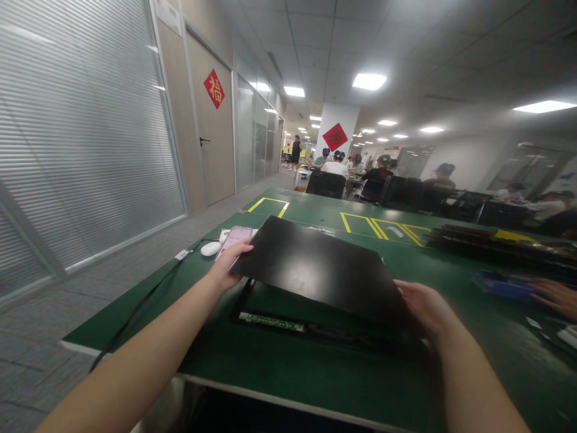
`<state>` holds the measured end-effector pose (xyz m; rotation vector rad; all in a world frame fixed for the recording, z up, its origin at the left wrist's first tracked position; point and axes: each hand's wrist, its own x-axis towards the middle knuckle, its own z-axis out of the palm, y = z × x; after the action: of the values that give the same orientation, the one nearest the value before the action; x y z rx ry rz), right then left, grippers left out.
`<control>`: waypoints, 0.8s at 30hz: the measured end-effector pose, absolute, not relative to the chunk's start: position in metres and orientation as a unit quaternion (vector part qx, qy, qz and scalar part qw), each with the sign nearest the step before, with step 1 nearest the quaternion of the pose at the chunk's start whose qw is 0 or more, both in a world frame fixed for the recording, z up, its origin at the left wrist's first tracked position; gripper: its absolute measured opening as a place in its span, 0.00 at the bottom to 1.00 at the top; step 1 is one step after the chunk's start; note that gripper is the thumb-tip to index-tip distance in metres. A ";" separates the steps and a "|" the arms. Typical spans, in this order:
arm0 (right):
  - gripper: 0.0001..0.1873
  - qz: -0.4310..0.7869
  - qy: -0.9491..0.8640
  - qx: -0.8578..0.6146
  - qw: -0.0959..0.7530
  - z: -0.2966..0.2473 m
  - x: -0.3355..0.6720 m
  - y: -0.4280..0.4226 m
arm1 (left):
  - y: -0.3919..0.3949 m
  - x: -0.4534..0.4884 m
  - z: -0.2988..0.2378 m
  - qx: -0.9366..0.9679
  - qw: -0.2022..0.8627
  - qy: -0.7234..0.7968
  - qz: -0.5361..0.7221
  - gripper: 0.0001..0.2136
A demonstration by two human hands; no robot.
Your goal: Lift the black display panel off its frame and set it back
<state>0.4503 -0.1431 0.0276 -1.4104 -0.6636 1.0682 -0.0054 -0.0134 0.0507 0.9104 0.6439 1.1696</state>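
Between my two hands I hold a dark, flat screen panel (315,264), tilted above the green table. My left hand (228,264) is closed on its left edge. At the right edge, the fingers of my right hand (421,304) grip the panel, partly hidden behind it. Beneath the panel lies a thin black frame (243,299) with a green circuit board strip (270,322) along its near side. The panel covers the rest of that frame. Just beyond my left hand are a phone (238,234) with a lit screen and a white rounded object (210,248).
A black cable (144,297) runs over the left edge of the green table (121,319). At the right are a blue tray (505,285), another person's hand (556,297) and a stack of dark panels (496,246). Yellow tape outlines (378,228) mark the far side; people sit beyond.
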 end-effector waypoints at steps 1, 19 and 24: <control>0.19 0.463 -0.270 -0.615 0.579 0.027 0.451 -0.142 | -0.013 -0.006 0.051 0.402 0.694 0.287 0.524 0.26; 0.22 0.306 -0.242 -0.743 0.544 0.026 0.454 -0.141 | -0.017 0.000 0.042 0.423 0.638 0.358 0.535 0.22; 0.17 0.264 -0.239 -0.761 0.542 0.024 0.456 -0.142 | -0.018 0.002 0.036 0.453 0.632 0.373 0.507 0.21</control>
<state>0.4561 -0.1421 0.0243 -1.8066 -0.5680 0.6279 0.0024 -0.0180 0.0358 1.0364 0.8540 1.1592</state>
